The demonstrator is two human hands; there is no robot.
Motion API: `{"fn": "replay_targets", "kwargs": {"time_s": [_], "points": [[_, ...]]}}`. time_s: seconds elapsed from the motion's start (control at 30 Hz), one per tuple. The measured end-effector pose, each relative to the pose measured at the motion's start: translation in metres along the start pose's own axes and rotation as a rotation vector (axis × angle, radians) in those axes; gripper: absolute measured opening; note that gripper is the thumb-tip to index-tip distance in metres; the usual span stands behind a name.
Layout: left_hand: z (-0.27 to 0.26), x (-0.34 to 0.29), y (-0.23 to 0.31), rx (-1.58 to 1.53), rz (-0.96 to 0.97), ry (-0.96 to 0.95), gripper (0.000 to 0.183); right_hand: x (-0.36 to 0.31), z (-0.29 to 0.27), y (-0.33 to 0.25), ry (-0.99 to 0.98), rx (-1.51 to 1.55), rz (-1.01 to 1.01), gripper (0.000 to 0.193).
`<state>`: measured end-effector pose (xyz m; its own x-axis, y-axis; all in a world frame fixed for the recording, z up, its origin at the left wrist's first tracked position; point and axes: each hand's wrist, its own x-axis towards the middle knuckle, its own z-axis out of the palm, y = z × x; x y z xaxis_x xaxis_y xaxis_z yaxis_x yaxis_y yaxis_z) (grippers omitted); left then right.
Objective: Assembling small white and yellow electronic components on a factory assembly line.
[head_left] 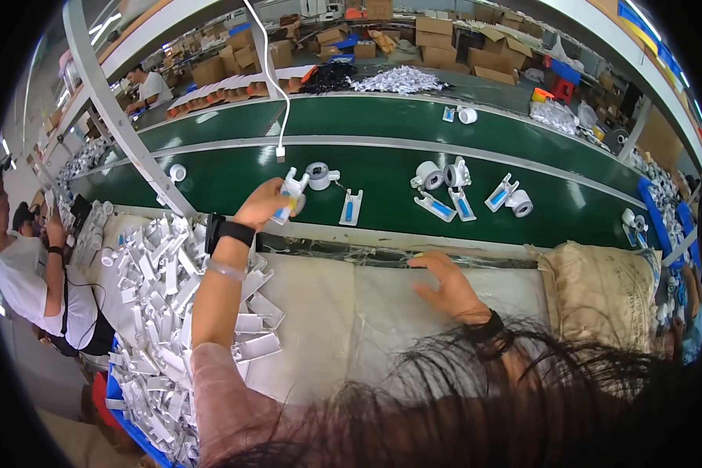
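Observation:
My left hand [267, 204] reaches over the near edge of the green conveyor belt [390, 212], its fingers closed on a small white plastic part [292, 187]. Right beside that part on the belt sits a round white housing with a dark ring [318, 175]. A white shell with a blue cell [352, 207] lies a little to the right, with a thin wire near it. Over the pale work surface, my right hand [454, 290] hovers with its fingers apart and nothing in them.
A heap of white plastic shells [160, 288] covers the table's left side. At the right rests a tan woven sack [600, 292]. Further along the belt lie several round white housings [429, 175] and blue-celled shells [437, 207]. A white cable [286, 109] hangs over the belt; a co-worker [35, 273] is at left.

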<state>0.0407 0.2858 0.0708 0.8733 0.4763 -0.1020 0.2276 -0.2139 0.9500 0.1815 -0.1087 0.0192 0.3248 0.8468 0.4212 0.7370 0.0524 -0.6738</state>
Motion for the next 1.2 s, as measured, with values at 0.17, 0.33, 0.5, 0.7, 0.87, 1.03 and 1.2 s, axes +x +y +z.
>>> {"fn": "replay_targets", "kwargs": {"time_s": [0.17, 0.33, 0.5, 0.7, 0.87, 1.03, 1.2], "points": [[0.075, -0.081, 0.040, 0.035, 0.087, -0.644, 0.040, 0.006, 0.013, -0.034, 0.070, 0.051, -0.115, 0.058], [0.151, -0.118, 0.039, -0.014, 0.011, -1.153, 0.045, -0.014, 0.016, -0.028, -0.150, 0.185, -0.170, 0.045], [0.173, -0.121, 0.053, -0.183, -0.207, -1.178, 0.042, -0.044, 0.015, -0.029, -0.320, 0.479, 0.140, 0.029], [0.191, -0.115, 0.044, 0.066, -0.058, -1.389, 0.023, -0.051, -0.002, -0.022, -0.153, 0.679, 0.309, 0.013], [0.184, -0.120, 0.042, 0.729, 0.058, -0.918, 0.027, -0.049, -0.025, -0.038, -0.318, 0.574, 0.397, 0.015], [0.210, -0.112, 0.008, 0.296, 0.579, -0.163, 0.033, -0.049, -0.014, -0.025, -0.162, 0.845, 0.490, 0.016], [0.220, -0.130, 0.034, -0.117, 0.016, -0.408, 0.038, -0.051, -0.017, -0.025, -0.260, 0.557, 0.614, 0.009]]}}
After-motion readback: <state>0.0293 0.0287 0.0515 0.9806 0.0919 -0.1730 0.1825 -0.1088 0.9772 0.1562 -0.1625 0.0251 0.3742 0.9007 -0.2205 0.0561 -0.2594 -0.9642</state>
